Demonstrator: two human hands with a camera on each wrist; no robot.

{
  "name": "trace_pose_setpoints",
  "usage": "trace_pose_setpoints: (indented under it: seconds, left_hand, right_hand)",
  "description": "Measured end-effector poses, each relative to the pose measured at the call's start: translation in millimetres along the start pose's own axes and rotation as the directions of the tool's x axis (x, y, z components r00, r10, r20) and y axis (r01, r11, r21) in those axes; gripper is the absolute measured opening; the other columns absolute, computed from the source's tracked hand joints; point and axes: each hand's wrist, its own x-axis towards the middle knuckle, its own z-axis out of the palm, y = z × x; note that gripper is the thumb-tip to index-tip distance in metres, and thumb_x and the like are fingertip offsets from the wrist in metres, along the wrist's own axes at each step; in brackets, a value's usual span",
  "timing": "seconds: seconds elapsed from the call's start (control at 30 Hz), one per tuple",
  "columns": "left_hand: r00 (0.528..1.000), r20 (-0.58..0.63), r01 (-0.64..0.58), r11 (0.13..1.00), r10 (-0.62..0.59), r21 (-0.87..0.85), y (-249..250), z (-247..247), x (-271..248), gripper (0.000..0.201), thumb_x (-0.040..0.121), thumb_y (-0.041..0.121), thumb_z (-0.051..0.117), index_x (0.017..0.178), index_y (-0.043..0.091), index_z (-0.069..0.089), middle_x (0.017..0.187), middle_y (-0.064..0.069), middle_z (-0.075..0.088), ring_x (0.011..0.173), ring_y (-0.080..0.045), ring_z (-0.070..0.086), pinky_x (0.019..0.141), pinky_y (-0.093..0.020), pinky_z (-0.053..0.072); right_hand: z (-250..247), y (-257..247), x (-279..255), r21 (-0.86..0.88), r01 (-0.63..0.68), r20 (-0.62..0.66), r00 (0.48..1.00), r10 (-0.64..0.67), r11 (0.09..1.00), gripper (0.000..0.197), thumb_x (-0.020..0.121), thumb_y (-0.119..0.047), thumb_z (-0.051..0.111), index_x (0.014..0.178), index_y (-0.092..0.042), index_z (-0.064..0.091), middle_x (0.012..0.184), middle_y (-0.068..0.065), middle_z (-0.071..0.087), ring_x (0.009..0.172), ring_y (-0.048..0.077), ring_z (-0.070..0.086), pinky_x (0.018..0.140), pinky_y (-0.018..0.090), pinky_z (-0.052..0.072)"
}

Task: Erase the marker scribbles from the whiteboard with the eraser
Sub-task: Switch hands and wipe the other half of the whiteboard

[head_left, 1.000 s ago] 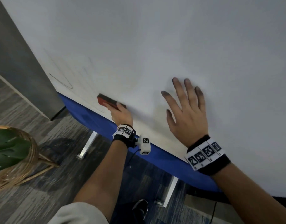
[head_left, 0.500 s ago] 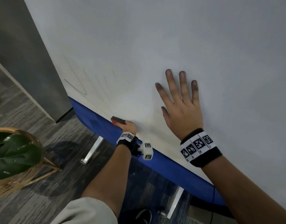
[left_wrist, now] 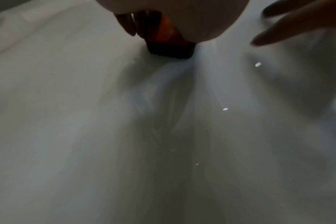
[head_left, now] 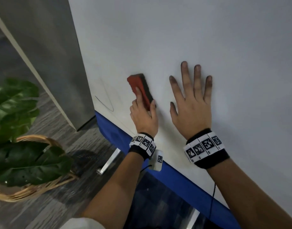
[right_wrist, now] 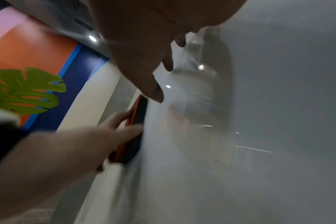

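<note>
Whiteboard erasing, three views.
Head: the left hand [head_left: 144, 116] grips a red eraser [head_left: 140, 90] pressed to the whiteboard [head_left: 175, 38], just right of a remaining scribble [head_left: 105, 103]; the right hand [head_left: 191, 103] lies flat and spread, right of the eraser. Left wrist: the eraser [left_wrist: 169, 40], felt on the board, held by fingers [left_wrist: 126, 24]. Right wrist: the eraser [right_wrist: 138, 115] seen edge-on against the board, below the right thumb.
</note>
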Motion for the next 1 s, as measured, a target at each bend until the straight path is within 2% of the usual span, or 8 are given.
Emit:
trace_pose_setpoints:
  seconds: [0.17, 0.33, 0.4, 0.53, 0.7, 0.8, 0.9, 1.0]
  left_hand:
    - [0.862, 0.116, 0.499, 0.866, -0.493, -0.035, -67, 7, -13, 0.070, 0.104, 0.035, 0.049, 0.162, 0.025, 0.011, 0.137, -0.014, 0.060, 0.124, -0.039, 0.054, 0.104, -0.047, 0.044]
    - [0.986, 0.043, 0.168, 0.974, -0.163, -0.151, -44, -3, 5, 0.070, 0.103, 0.034, 0.054, 0.161, 0.023, 0.017, 0.135, 0.013, 0.049, 0.120, -0.003, 0.042, 0.105, -0.018, 0.034]
    - [0.995, 0.008, 0.097, 0.978, -0.097, -0.185, -40, -9, 23, 0.070, 0.101, 0.039, 0.055, 0.160, 0.024, 0.019, 0.133, 0.020, 0.043, 0.122, 0.000, 0.040, 0.111, -0.022, 0.033]
    - [0.988, -0.030, 0.138, 0.958, -0.150, -0.252, -71, -10, 60, 0.069, 0.101, 0.037, 0.053, 0.160, 0.019, 0.022, 0.132, 0.027, 0.045, 0.126, -0.005, 0.046, 0.111, -0.023, 0.039]
    - [0.915, -0.027, 0.390, 0.901, -0.402, -0.192, -118, -18, 93, 0.065, 0.105, 0.033, 0.049, 0.161, 0.021, 0.018, 0.143, -0.007, 0.058, 0.127, -0.030, 0.058, 0.106, -0.028, 0.045]
    - [0.992, -0.049, 0.108, 0.987, -0.115, -0.121, -99, -34, 100, 0.068, 0.100, 0.040, 0.051, 0.160, 0.023, 0.022, 0.134, 0.006, 0.057, 0.123, -0.018, 0.055, 0.110, -0.035, 0.044]
    - [0.968, -0.047, -0.247, 0.968, 0.245, -0.034, -66, -42, 111, 0.068, 0.101, 0.035, 0.055, 0.159, 0.026, 0.019, 0.115, -0.001, 0.054, 0.106, -0.013, 0.045, 0.098, -0.021, 0.036]
    - [0.954, -0.091, -0.289, 0.957, 0.287, -0.010, -68, -46, 136, 0.066, 0.101, 0.032, 0.055, 0.158, 0.020, 0.023, 0.114, -0.009, 0.055, 0.103, -0.017, 0.047, 0.095, -0.024, 0.038]
  right_hand:
    - [8, -7, -6, -0.028, -0.033, 0.016, 0.999, 0.033, 0.999, 0.079, 0.091, -0.019, 0.063, 0.160, -0.016, 0.024, 0.170, 0.013, 0.007, 0.154, 0.036, 0.000, 0.123, 0.050, -0.016]
    - [3, -22, 4, 0.056, -0.087, -0.032, 0.996, 0.089, 0.995, 0.073, 0.091, -0.023, 0.062, 0.157, -0.012, 0.033, 0.168, 0.016, 0.015, 0.154, 0.038, 0.006, 0.124, 0.051, -0.010]
    - [1, -24, 11, 0.065, -0.059, -0.039, 0.997, 0.062, 0.996, 0.072, 0.092, -0.021, 0.060, 0.157, -0.010, 0.031, 0.168, 0.016, 0.015, 0.155, 0.039, 0.008, 0.125, 0.048, -0.009]
    - [7, -22, 13, 0.016, -0.038, -0.001, 0.999, 0.038, 0.999, 0.075, 0.093, -0.017, 0.058, 0.159, -0.010, 0.025, 0.169, 0.015, 0.010, 0.156, 0.039, 0.007, 0.126, 0.050, -0.004]
    - [18, -28, -1, -0.056, -0.022, 0.036, 0.999, 0.024, 0.998, 0.082, 0.090, -0.014, 0.062, 0.161, -0.011, 0.020, 0.169, 0.014, 0.009, 0.156, 0.037, 0.007, 0.125, 0.051, -0.009]
    - [17, -41, 6, -0.024, 0.002, 0.001, 1.000, -0.002, 1.000, 0.081, 0.087, -0.012, 0.066, 0.158, -0.009, 0.027, 0.168, 0.017, 0.012, 0.155, 0.037, 0.008, 0.125, 0.052, -0.008]
    - [23, -51, 22, -0.037, 0.066, -0.011, 0.998, -0.067, 0.997, 0.084, 0.086, -0.008, 0.069, 0.158, -0.011, 0.027, 0.168, 0.016, 0.014, 0.155, 0.037, 0.009, 0.124, 0.052, -0.008]
    - [32, -54, 29, -0.077, 0.067, 0.059, 0.996, -0.063, 0.995, 0.091, 0.085, -0.011, 0.075, 0.160, -0.015, 0.023, 0.169, 0.014, 0.005, 0.155, 0.037, 0.003, 0.123, 0.054, -0.013]
